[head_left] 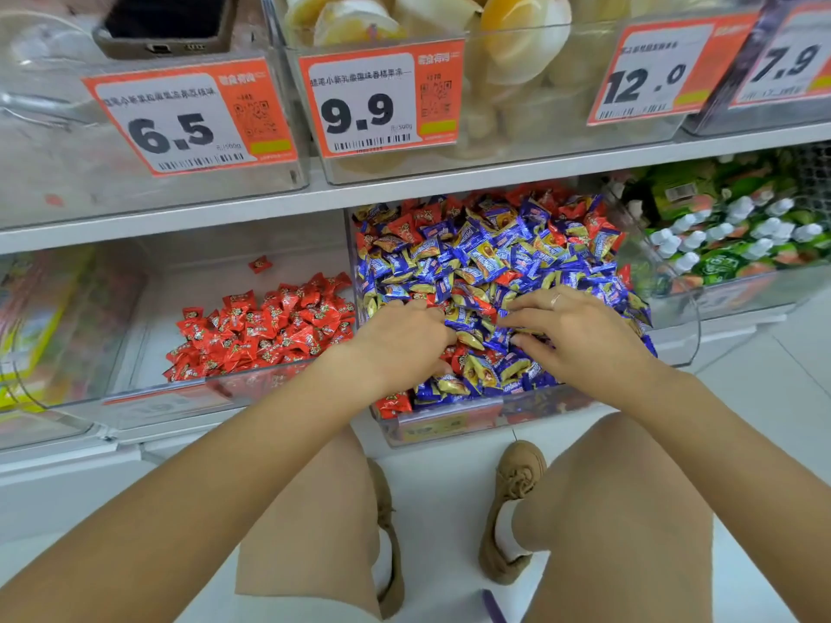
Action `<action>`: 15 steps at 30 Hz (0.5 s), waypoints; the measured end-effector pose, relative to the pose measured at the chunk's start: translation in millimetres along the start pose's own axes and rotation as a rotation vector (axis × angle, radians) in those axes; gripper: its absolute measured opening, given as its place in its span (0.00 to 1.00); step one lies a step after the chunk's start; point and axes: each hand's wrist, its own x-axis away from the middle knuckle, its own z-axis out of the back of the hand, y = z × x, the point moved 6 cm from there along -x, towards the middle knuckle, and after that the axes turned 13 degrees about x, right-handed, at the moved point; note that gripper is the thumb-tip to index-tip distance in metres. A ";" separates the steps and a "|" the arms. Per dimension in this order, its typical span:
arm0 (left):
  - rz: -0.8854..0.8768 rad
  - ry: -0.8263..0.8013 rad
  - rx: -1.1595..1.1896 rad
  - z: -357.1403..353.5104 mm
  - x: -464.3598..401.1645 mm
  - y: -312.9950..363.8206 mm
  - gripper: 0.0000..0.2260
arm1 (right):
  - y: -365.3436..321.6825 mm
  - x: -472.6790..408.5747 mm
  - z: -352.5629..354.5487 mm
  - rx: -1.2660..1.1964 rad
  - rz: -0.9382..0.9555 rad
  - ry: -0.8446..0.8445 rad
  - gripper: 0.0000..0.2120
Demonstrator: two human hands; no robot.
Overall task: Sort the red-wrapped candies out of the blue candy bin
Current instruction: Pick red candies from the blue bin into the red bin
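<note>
A white shop shelf (314,197) runs across in front of me, with clear bins on two levels and a white floor (449,496) under my knees. On the upper level, orange price tags read 6.5 (191,116), 9.9 (382,98), 12.0 (670,76) and 7.9 (784,60); behind the 9.9 tag sit pale jelly cups (517,33), and a phone (166,22) lies at the top left.

On the lower level, the blue bin (449,424) in the middle is heaped with blue candies (494,254), and red candies (407,227) are mixed in, mostly along the back and the left side, with one at the front left corner. Just to its left, the red bin (148,397) holds a pile of red-wrapped sweets against the shared wall, and one lone red sweet (258,264) lies apart near the back. To the right stands a bin of green packets (728,249).

Both my hands are down in the blue bin's front half, close together. My left hand (404,339) is curled, fingers dug into the wrappers; I cannot tell whether it grasps anything. My right hand (580,335), with a ring (556,300), lies palm down with fingers spread loosely over the blue candies, released, gripping nothing.

Below, my tan shoes (512,510) rest on the floor.
</note>
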 end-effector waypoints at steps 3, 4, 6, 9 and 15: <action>0.022 0.027 -0.032 -2.5 -3.3 5.4 0.22 | -13.9 -3.0 4.0 -0.054 0.048 0.029 0.06; 0.042 0.040 -0.030 -2.6 -4.4 7.1 0.22 | -19.4 -4.9 3.3 -0.071 0.058 0.019 0.06; 0.067 0.069 -0.006 -1.4 -6.0 9.3 0.20 | -26.4 -8.9 1.0 -0.107 0.051 -0.011 0.06; 0.093 0.140 0.104 3.8 -4.8 7.3 0.11 | -25.3 -10.5 2.7 -0.128 0.008 -0.011 0.07; 0.084 0.282 0.112 22.8 2.6 2.5 0.05 | -17.1 -5.9 -3.9 -0.151 -0.044 -0.241 0.12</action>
